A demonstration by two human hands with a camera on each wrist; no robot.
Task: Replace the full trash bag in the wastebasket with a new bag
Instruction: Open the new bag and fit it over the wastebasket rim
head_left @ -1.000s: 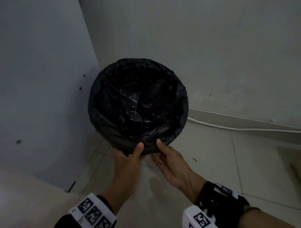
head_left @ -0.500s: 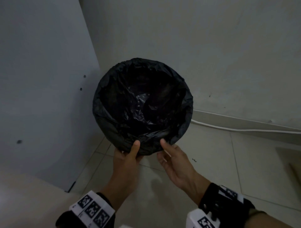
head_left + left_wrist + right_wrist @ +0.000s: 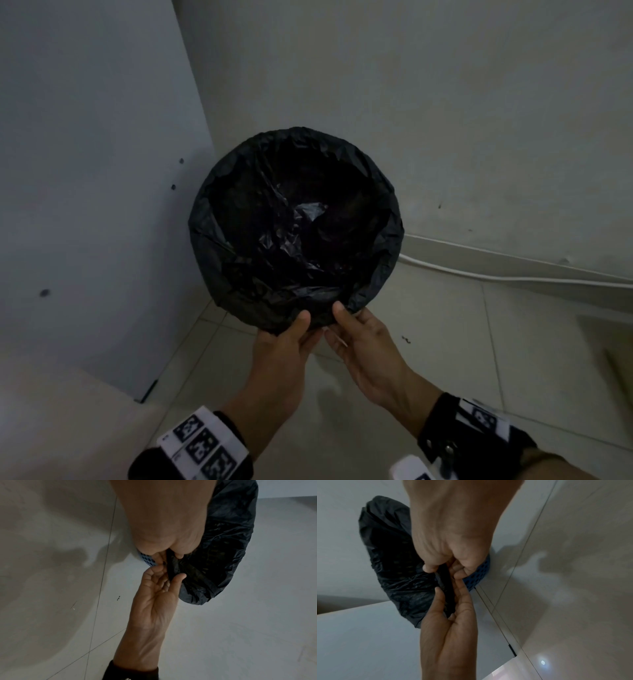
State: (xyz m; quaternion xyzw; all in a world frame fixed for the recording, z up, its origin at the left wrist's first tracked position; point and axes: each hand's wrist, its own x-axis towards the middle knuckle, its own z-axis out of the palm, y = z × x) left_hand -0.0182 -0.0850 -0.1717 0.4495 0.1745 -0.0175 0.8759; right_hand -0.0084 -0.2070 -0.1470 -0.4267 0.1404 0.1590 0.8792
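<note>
A round blue perforated wastebasket stands in the floor corner, lined with a black trash bag whose edge is folded down over the rim. The inside looks dark and crinkled; what it holds cannot be made out. My left hand and right hand meet side by side at the near rim. Each pinches the bag's folded edge, thumb on top and fingers underneath. In the left wrist view the left hand grips the bag just above the right hand. The basket's blue wall shows below the plastic.
A pale cabinet panel stands close on the left and a wall rises behind the basket. A white cable runs along the skirting at the right. Tiled floor spreads to the right and towards me.
Both hands stay on the near rim of the bag. The thumbs spread a little, then drew closer together. The basket has hardly moved.
</note>
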